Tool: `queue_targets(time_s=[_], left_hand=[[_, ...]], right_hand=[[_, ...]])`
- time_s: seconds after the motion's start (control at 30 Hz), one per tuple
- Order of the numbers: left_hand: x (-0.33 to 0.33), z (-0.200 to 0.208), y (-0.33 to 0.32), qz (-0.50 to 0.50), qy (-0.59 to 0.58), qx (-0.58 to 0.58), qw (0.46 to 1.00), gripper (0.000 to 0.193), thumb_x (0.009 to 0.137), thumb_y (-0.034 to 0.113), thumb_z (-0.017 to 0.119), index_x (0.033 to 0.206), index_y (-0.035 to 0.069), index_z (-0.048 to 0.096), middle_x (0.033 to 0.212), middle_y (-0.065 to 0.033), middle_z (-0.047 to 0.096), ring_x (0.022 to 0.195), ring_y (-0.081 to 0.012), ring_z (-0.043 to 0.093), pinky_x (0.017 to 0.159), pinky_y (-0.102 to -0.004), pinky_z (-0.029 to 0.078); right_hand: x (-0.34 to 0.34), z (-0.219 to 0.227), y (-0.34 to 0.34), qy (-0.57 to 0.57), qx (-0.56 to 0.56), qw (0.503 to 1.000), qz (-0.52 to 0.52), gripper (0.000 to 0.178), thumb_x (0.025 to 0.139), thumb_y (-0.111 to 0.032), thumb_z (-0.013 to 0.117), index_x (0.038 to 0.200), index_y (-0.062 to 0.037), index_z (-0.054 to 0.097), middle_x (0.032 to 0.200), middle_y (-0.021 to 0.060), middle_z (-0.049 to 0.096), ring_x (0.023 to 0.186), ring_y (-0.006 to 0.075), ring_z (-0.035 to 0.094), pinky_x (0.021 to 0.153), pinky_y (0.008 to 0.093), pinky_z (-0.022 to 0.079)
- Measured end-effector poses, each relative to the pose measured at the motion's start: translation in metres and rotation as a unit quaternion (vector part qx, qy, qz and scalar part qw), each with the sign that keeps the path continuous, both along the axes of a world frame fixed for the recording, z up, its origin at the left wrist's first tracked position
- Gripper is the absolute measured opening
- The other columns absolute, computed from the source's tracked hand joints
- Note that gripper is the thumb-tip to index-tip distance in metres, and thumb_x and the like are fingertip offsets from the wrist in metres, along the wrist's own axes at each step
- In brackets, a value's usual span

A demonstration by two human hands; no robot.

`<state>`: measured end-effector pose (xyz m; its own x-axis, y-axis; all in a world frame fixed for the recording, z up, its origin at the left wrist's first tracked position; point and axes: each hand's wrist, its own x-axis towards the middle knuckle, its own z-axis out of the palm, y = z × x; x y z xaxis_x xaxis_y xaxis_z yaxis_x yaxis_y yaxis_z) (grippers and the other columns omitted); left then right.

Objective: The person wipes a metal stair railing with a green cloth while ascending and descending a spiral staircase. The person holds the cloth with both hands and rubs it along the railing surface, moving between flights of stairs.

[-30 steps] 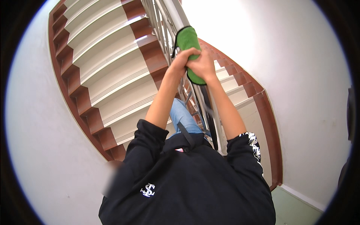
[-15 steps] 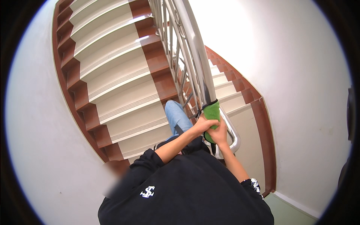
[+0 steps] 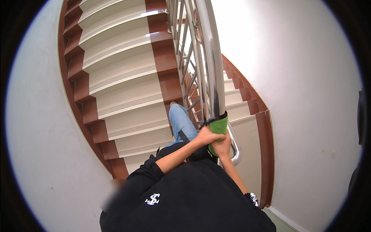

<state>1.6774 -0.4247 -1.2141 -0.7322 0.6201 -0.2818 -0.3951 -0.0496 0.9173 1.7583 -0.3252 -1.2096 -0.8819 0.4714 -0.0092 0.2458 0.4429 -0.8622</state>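
Both hands are closed over a green cloth wrapped about a metal rail. The cloth [image 3: 219, 124], edged in black, is placed around the near stretch of the rail [image 3: 215, 65], and its upper rim is seen encircling the metal. The left hand [image 3: 208, 136] is curled over the cloth from the left side of the rail, with its thumb laid across the top. The right hand [image 3: 222, 147] is curled over the cloth from the right side of the rail, slightly nearer the body. The two hands are pressed together above the rail, the left thumb being met by the right hand; neither is spread. The fingertips are hidden beneath the rail, so their exact placing cannot be told. A small part of the cloth is exposed below the hands, along the left side of the rail. A bent tube [image 3: 237, 152] is seen just to the right of the rail's near part. Thin metal bars [image 3: 185, 58] are set along the left of the rail. Broad stairs [image 3: 127, 83], pale with red-brown borders, are shown left of the rail; further steps [image 3: 234, 97] are shown to its right. A jeans leg [image 3: 181, 119] is positioned left of the rail.
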Motion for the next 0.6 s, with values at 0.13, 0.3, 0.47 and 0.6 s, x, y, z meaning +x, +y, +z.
queue_targets(time_s=[0.13, 0.3, 0.47, 0.6], left_hand=[[-0.014, -0.004, 0.002, 0.003, 0.092, -0.081, 0.992, 0.040, 0.072, 0.024, 0.084, 0.100, 0.000, 0.071, 0.097, -0.0093, 0.074, 0.089, -0.0169, 0.069, 0.082, -0.0344, 0.056], [-0.050, 0.001, 0.008, 0.039, 0.096, -0.076, 0.992, 0.043, 0.080, 0.032, 0.085, 0.106, 0.001, 0.071, 0.099, -0.0070, 0.073, 0.091, -0.0147, 0.069, 0.084, -0.0331, 0.056], [-0.095, 0.043, 0.001, 0.037, 0.077, -0.061, 0.995, 0.038, 0.080, 0.031, 0.084, 0.103, 0.002, 0.072, 0.097, -0.0055, 0.072, 0.088, -0.0121, 0.066, 0.081, -0.0313, 0.055], [-0.093, 0.046, 0.002, 0.037, 0.046, 0.035, 0.998, 0.026, 0.080, 0.020, 0.081, 0.097, 0.002, 0.071, 0.093, -0.0032, 0.070, 0.084, -0.0122, 0.064, 0.075, -0.0305, 0.054]], right_hand=[[-0.012, 0.005, -0.002, -0.035, 0.025, 0.999, -0.005, 0.040, 0.071, -0.012, 0.076, 0.108, -0.0011, 0.066, 0.099, 0.0233, 0.071, 0.097, 0.0423, 0.070, 0.081, 0.0455, 0.056], [-0.055, 0.021, -0.001, 0.004, 0.041, 0.999, 0.002, 0.035, 0.072, -0.014, 0.078, 0.102, 0.0007, 0.068, 0.092, 0.0229, 0.073, 0.094, 0.0411, 0.071, 0.078, 0.0458, 0.056], [-0.100, 0.045, -0.007, -0.020, 0.081, 0.996, -0.030, 0.037, 0.071, -0.021, 0.080, 0.099, 0.0005, 0.068, 0.092, 0.0260, 0.072, 0.095, 0.0447, 0.070, 0.078, 0.0478, 0.056], [-0.092, 0.041, -0.010, 0.014, 0.089, 0.995, -0.051, 0.049, 0.069, -0.028, 0.084, 0.104, -0.0011, 0.062, 0.087, 0.0255, 0.071, 0.087, 0.0460, 0.069, 0.074, 0.0512, 0.056]])
